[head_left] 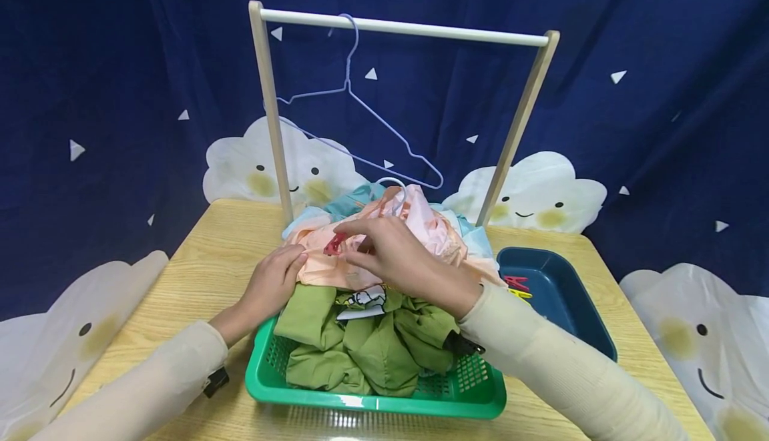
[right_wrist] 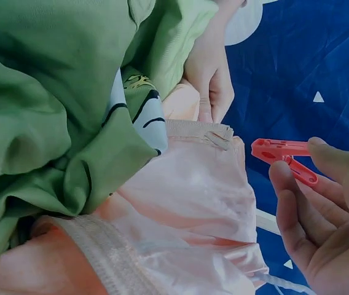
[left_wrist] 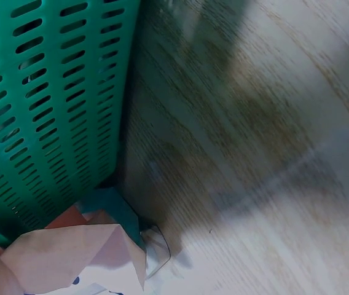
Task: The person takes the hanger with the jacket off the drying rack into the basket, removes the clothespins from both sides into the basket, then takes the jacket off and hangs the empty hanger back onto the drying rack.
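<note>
Between the thumb and fingers of my right hand (head_left: 393, 247) is a red clothespin (right_wrist: 282, 149), held just off the edge of a peach garment (head_left: 318, 271). My left hand (head_left: 273, 281) pinches that garment near its beige waistband (right_wrist: 193, 130); part of its fingers is hidden by the cloth. In the head view the peach garment lies over the far part of a green basket (head_left: 378, 404), and a crumpled green garment (head_left: 372, 347) with a cartoon print fills the near part. A pale hanger hook (head_left: 393, 181) sticks up from the pile.
Behind the basket stands a rack with a white rail (head_left: 408, 27) and wooden posts, one lilac hanger (head_left: 350, 87) hanging from it. At the right, a dark blue tray (head_left: 577, 294) holds red and yellow clothespins (head_left: 518, 287). Light blue cloth (head_left: 477, 241) lies at the back of the pile.
</note>
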